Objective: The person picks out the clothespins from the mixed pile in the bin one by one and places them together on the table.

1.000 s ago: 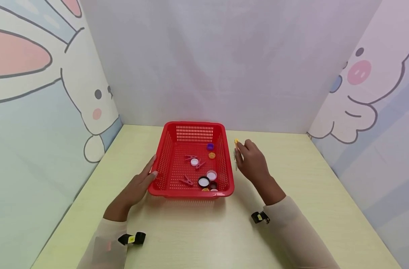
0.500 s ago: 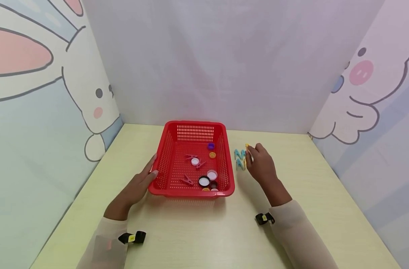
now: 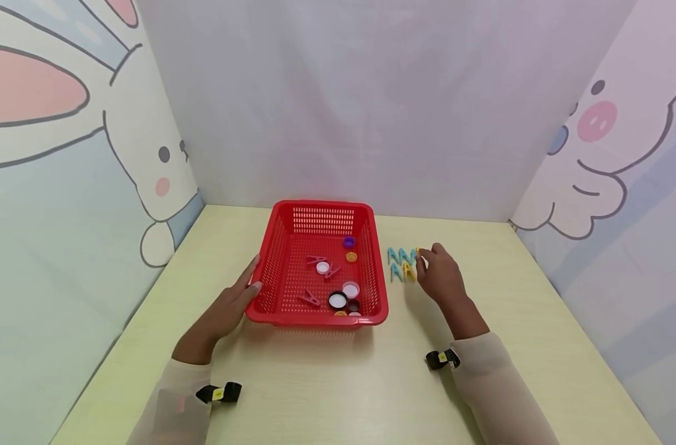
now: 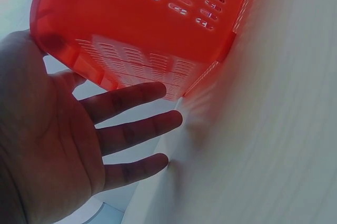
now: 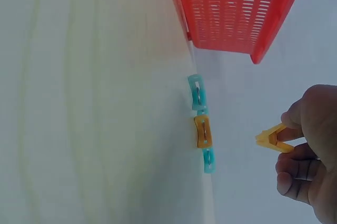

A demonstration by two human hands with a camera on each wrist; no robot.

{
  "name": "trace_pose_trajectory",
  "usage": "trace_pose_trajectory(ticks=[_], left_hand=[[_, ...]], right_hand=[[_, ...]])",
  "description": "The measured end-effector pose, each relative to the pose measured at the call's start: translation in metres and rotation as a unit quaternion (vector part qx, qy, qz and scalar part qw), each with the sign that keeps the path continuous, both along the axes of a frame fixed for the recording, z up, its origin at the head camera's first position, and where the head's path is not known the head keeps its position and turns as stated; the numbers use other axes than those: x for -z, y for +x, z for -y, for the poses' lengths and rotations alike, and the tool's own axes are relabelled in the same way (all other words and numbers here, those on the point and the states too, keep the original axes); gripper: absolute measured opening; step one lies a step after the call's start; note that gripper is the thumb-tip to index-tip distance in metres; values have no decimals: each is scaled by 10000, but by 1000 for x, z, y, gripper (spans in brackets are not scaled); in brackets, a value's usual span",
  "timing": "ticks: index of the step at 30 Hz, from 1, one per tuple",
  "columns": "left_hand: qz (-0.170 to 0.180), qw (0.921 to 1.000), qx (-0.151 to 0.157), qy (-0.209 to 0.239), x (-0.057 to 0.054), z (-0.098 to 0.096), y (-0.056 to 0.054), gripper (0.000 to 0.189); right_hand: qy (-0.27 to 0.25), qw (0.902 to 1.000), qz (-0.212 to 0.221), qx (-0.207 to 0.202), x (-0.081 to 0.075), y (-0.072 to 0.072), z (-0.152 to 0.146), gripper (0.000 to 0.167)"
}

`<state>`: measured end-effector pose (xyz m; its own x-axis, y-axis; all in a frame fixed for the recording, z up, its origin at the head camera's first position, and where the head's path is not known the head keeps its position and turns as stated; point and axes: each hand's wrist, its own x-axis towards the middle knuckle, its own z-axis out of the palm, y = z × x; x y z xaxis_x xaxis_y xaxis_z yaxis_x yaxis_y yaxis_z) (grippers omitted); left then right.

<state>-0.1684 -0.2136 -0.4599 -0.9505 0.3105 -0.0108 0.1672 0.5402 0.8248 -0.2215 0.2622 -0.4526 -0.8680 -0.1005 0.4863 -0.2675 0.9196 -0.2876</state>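
My right hand (image 3: 440, 275) pinches a yellow clothespin (image 5: 274, 138) between thumb and fingers, held above the table. Below and left of it stand several blue clothespins (image 3: 396, 272) and another yellow clothespin (image 3: 408, 272), in two short rows right of a red basket (image 3: 316, 320). My left hand (image 3: 227, 312) rests at the basket's left rim, thumb over the edge; in the left wrist view its other visible fingers (image 4: 139, 132) are straight and spread beside the wall. Inside the basket lie pink clothespins (image 3: 310, 298), a white cap (image 3: 322, 267) and other bottle caps.
A black-rimmed cap (image 3: 337, 301), a purple cap (image 3: 349, 242) and a yellow cap (image 3: 351, 257) lie in the basket's right half. The pale wooden table (image 3: 327, 389) ends at a white backdrop (image 3: 360, 123), with rabbit-print panels on both sides.
My right hand has moved right with the yellow clothespin, uncovering the clothespins on the table. The left hand and the basket have stayed in place.
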Motion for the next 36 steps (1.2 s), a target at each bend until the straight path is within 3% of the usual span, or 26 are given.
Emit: trace_pose_trajectory(ticks=[6,13,26,36], left_hand=[[-10,10000,13,4,1,1,-1,77],[60,10000,-8,-52,0,0,-2,77],[27,10000,11,-47,0,1,-2,77],[-69,10000,30,0,4,3,-3,76]], right_hand=[[34,9979,641,-25,2,0,-5,26],[117,9941,1074,68,7,-3,-9,25],[205,9856,1670,185,15,-11,-11,25],[298,9839,1758,137,18,-12,-12,23]])
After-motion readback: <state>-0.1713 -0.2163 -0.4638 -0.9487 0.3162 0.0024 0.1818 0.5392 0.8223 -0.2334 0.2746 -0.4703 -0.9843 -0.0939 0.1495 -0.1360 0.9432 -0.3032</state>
